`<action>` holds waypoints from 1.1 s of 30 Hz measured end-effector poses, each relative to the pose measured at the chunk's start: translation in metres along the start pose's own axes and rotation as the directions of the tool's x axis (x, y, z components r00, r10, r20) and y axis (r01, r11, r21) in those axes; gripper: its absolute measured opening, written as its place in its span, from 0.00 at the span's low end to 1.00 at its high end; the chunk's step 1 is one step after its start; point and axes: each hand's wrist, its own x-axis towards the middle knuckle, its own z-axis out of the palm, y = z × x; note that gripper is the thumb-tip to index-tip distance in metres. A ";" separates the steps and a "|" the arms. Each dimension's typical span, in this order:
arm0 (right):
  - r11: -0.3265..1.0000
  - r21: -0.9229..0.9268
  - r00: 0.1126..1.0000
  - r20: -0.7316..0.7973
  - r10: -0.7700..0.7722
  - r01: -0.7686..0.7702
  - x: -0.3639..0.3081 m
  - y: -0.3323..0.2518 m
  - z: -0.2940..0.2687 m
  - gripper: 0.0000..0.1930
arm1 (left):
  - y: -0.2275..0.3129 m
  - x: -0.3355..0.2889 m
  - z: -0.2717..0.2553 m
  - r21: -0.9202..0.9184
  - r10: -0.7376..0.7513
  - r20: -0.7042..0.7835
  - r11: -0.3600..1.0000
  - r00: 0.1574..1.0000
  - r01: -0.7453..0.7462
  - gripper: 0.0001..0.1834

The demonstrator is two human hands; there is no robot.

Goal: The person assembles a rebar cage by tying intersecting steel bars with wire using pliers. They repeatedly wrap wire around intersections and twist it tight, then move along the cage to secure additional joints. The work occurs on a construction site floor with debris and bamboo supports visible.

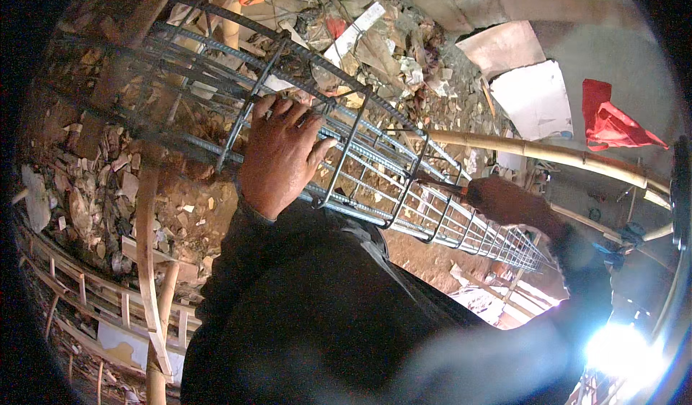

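The spread left hand (281, 156) is maybe steadying the metal cage (347, 147); the right hand (508, 201) is gripping a tool (445, 185), next needing careful aim.

I wear a black top (310, 311); its long, dark left sleeve (229, 261) ends at my wrist (261, 212), leaving my left hand (280, 161) bare.
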 end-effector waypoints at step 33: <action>0.964 -0.214 0.907 -0.418 0.054 -0.156 -0.022 0.015 0.060 0.16 | 0.012 0.002 0.000 0.036 -0.087 0.024 0.996 0.996 0.086 0.19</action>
